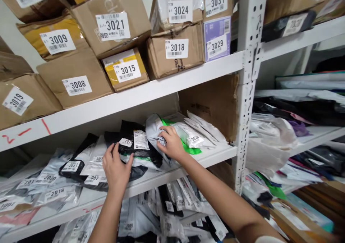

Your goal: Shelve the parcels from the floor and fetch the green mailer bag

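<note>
Purple box [217, 37] (labelled), post [245, 102], blurred carton [320, 205], perhaps

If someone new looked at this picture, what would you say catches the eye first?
Probably the left hand, fingers spread at the black parcel labelled 7019, and the right hand on a grey plastic parcel, mid-picture. Next, the big cardboard box labelled 3021, stacked on the shelf above.

The left hand [116, 165], thumb and fingers spread, is at the front of a black mailer labelled 7019 [138, 150], while the right hand [171, 142] curls its fingers over a grey mailer [152, 126] just beside it. To their right lies a white mailer labelled 3028 [192, 137]. Cartons, including a purple box labelled 3029 [217, 34], line the white shelf [161, 88] above.
</note>
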Motion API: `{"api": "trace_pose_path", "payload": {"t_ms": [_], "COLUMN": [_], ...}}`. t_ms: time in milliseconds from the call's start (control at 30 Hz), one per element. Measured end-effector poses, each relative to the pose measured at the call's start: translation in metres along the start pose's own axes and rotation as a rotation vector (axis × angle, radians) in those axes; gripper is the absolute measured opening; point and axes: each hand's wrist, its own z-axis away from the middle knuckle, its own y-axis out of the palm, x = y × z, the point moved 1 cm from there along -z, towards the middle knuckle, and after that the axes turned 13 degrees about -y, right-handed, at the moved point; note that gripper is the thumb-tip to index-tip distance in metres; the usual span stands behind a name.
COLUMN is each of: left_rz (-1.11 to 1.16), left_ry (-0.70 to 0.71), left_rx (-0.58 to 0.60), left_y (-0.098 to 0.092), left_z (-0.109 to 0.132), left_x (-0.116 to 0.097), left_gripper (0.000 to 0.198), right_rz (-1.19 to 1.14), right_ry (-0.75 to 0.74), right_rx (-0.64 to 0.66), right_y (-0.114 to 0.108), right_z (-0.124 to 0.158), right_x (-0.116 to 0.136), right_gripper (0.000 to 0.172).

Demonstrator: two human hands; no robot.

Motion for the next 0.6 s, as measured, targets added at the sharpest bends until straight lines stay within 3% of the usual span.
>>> {"api": "trace_pose_path", "payload": {"t_ms": [100, 267, 467, 600], "left_rz": [-0.032, -0.064, 0.012, 0.036], "left_ry": [-0.079, -0.1, -0.125, -0.119], "left_rx": [0.094, 0.3, 0.346, 0.367], "left_y": [-0.003, -0.003, -0.005, -0.007], "left_z": [-0.001, -0.01, -0.021, -0.037], "left_x": [0.004, 0.009, 0.016, 0.009], "left_gripper": [0.076, 0.048, 0.039, 0.031], "right_rz": [-0.02, -0.071, -0.115, -0.159], "right_ry": [-0.003, 0.055, 0.129, 0.163], "right_rx": [-0.011, -0.121, -0.17, -0.2], "right_y": [0.0, 0.002, 0.001, 0.0], "right_z": [0.0, 0.002, 0.003, 0.001], "right_x": [0.0, -0.004, -0.007, -0.012], "right_gripper": [0.011, 0.006, 0.005, 0.005]}}
